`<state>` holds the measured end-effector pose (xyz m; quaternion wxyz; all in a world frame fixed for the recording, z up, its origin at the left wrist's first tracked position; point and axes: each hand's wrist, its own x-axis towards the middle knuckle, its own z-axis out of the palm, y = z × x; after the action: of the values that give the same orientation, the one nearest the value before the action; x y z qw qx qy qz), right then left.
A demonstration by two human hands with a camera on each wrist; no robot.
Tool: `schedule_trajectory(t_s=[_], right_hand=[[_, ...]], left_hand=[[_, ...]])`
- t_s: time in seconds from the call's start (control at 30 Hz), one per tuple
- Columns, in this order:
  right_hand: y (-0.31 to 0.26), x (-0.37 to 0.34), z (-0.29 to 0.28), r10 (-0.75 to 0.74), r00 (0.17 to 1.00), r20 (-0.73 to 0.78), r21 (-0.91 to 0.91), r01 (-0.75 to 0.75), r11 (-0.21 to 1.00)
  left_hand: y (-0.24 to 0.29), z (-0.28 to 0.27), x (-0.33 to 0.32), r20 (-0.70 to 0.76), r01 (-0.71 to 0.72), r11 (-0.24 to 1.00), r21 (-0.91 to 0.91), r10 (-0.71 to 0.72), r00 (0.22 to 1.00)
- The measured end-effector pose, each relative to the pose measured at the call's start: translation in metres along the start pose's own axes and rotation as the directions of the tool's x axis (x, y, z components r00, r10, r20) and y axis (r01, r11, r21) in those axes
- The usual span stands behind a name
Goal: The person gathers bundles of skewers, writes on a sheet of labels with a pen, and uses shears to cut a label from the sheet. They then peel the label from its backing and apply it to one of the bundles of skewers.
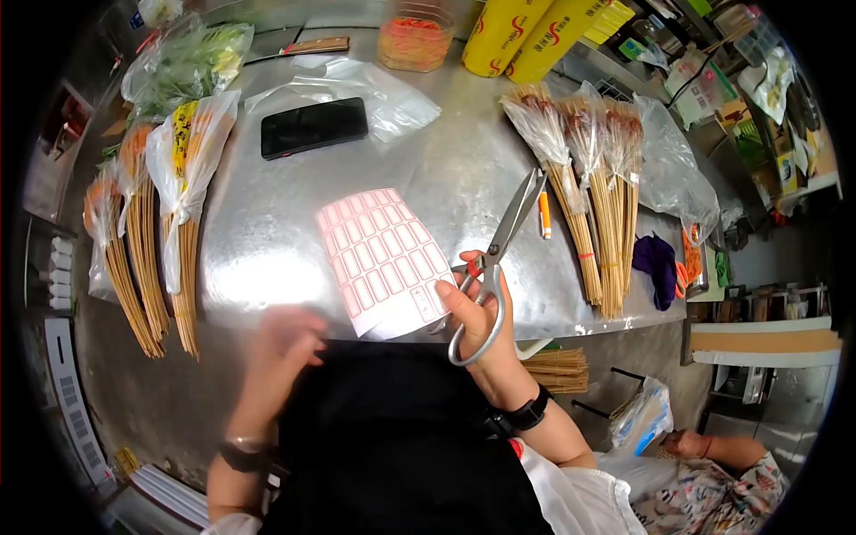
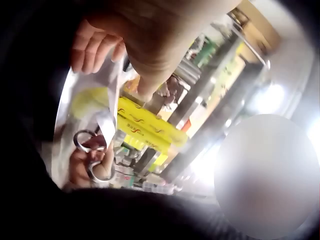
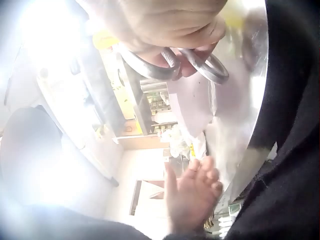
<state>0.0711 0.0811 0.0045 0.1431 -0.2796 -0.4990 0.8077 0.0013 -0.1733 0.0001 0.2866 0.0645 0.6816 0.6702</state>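
While my right grip pinches the edge of one label sheet, it also holds one pair of scissors, blades slanting away at the sheet's right. My left grip hangs near the sheet's lower left, thumb apart from loosely bent fingers. On the desk, one phone lies beyond the sheet, two yellow rolls farther beyond; three skewer bundles sit left of it, at least three right, with one orange marker between. Only the head view shows the phone and red label outlines; the right wrist view shows the sheet's plain back and my left thumb, which the head view blurs.
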Motion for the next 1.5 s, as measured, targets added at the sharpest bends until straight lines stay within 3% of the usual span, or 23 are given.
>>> schedule_trajectory(t_s=[0.03, 0.1, 0.27, 0.37, 0.67, 0.77, 0.97, 1.17, 1.5], right_hand=[[0.000, -0.001, 0.005, 0.005, 1.000, -0.008, 0.022, -0.005, 1.000], [0.003, -0.003, 0.012, -0.035, 0.999, 0.023, 0.003, 0.035, 0.999], [0.007, -0.004, 0.021, -0.148, 0.982, 0.119, -0.193, 0.169, 0.967], [0.007, -0.006, 0.017, -0.143, 0.982, 0.125, -0.265, 0.172, 0.949], [-0.003, -0.009, 0.011, -0.090, 0.980, 0.177, -0.349, 0.148, 0.925], [-0.001, -0.007, 0.011, -0.124, 0.967, 0.223, -0.310, 0.191, 0.931], [-0.018, -0.021, -0.019, 0.048, 0.983, 0.177, -0.368, 0.021, 0.930], [-0.028, -0.058, -0.057, 0.288, 0.908, 0.306, -0.647, -0.024, 0.762], [-0.012, -0.055, -0.032, 0.327, 0.906, 0.268, -0.628, -0.093, 0.772]], left_hand=[[-0.004, 0.004, -0.006, 0.034, 0.154, 0.961, -0.228, -0.150, 0.988], [-0.015, 0.010, -0.005, 0.189, 0.185, 0.903, -0.388, -0.118, 0.975], [-0.006, 0.050, 0.028, 0.270, 0.273, 0.688, -0.672, -0.116, 0.956], [-0.004, 0.061, 0.035, 0.235, 0.262, 0.749, -0.608, -0.145, 0.961], [-0.004, 0.070, 0.036, 0.251, 0.359, 0.658, -0.662, -0.257, 0.933], [-0.008, 0.068, 0.041, 0.236, 0.392, 0.776, -0.494, -0.314, 0.919], [0.004, 0.066, 0.051, 0.064, 0.216, 0.802, -0.557, -0.218, 0.974], [0.025, 0.080, 0.063, -0.055, 0.054, 0.774, -0.631, -0.114, 0.992], [0.013, 0.102, 0.058, -0.130, -0.012, 0.751, -0.661, -0.099, 0.986]])
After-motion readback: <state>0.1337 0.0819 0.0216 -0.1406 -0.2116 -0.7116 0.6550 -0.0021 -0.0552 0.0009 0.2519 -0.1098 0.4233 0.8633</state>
